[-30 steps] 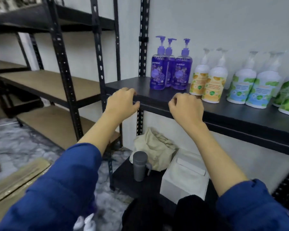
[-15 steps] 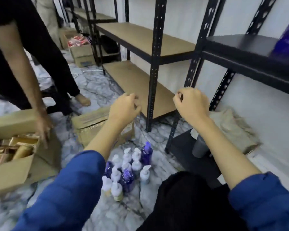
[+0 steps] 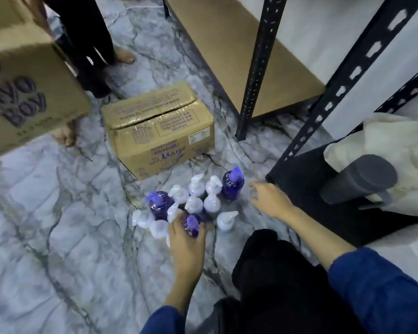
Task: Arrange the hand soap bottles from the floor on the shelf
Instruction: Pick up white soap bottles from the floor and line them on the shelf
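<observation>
A cluster of several hand soap bottles stands on the marble floor, white pump bottles mixed with purple ones. My left hand grips the nearest purple bottle at the front of the cluster. My right hand hovers with relaxed fingers just right of the far purple bottle, holding nothing. A third purple bottle stands at the cluster's left. The black bottom shelf lies to the right.
A closed cardboard box sits just behind the bottles. Another person's legs and a large carried box are at the upper left. Black rack posts rise at right; a grey tumbler and a cloth bag lie on the bottom shelf.
My view dropped from the shelf to the floor. Both hands came down to the bottle cluster, and my left hand took hold of a purple bottle. The other person lifted a box.
</observation>
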